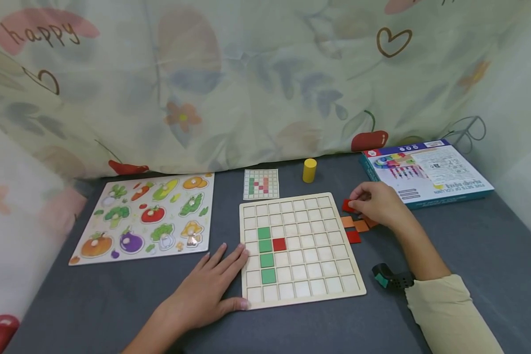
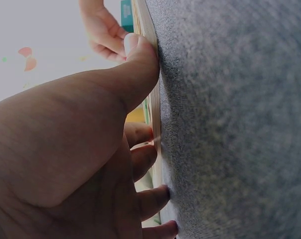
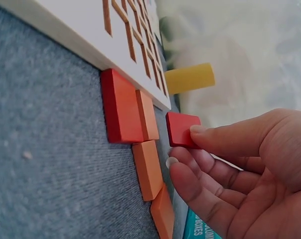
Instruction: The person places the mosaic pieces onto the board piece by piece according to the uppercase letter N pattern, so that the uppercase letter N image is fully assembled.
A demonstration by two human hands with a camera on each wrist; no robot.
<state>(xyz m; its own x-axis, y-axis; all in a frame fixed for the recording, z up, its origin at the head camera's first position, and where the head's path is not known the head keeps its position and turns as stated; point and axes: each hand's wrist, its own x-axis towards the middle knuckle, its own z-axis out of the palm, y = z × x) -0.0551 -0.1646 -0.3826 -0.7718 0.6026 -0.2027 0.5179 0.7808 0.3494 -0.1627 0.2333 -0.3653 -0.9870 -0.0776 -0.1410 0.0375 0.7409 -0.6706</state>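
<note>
The right hand (image 1: 377, 204) pinches a red tile (image 3: 181, 130) in its fingers near orange tiles (image 3: 148, 170) beside the board (image 1: 313, 255), whose left edge the left hand (image 1: 207, 291) touches, fingers spread.

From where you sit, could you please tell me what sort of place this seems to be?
Probably a children's play or learning area, judging by the vegetable puzzle, the wooden grid board with green tiles, and the printed cloth behind.

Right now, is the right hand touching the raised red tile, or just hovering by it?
Touching: the right wrist view shows the right hand with its thumb pressed against the raised red tile, no gap between.
</note>
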